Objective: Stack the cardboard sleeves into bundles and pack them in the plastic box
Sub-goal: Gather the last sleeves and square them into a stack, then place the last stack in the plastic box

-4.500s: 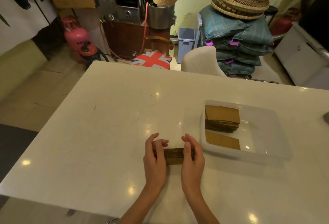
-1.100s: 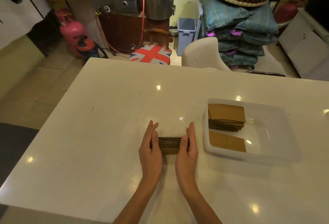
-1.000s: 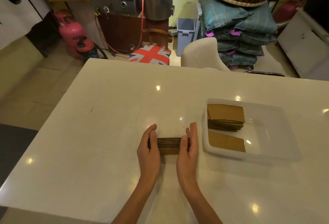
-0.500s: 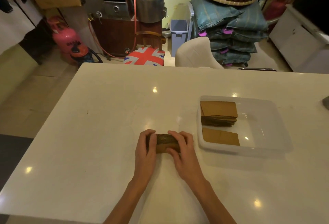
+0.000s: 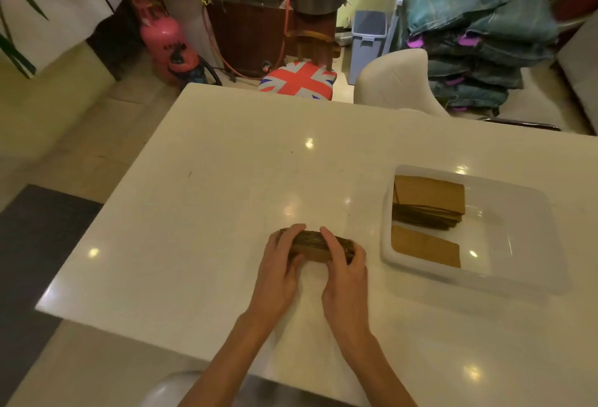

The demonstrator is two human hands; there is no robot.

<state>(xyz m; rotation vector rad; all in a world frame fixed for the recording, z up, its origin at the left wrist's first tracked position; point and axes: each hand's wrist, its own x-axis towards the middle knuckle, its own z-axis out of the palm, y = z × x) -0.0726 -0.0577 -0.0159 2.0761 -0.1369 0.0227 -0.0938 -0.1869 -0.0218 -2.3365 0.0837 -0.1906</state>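
Observation:
A bundle of brown cardboard sleeves stands on edge on the white table, near its front. My left hand wraps the bundle's left end, fingers curled over the top. My right hand grips the right end the same way. To the right sits a clear plastic box. Inside it, a stack of sleeves lies at the far left corner, and a single flat sleeve lies in front of that stack.
A white chair and a stool with a Union Jack seat stand behind the table. Folded blue sacks, a pink gas cylinder and a grey bin are farther back. A dark mat lies on the floor at left.
Both hands went from pressing flat against the bundle's ends to curling their fingers over its top. The camera view has shifted down and to the left.

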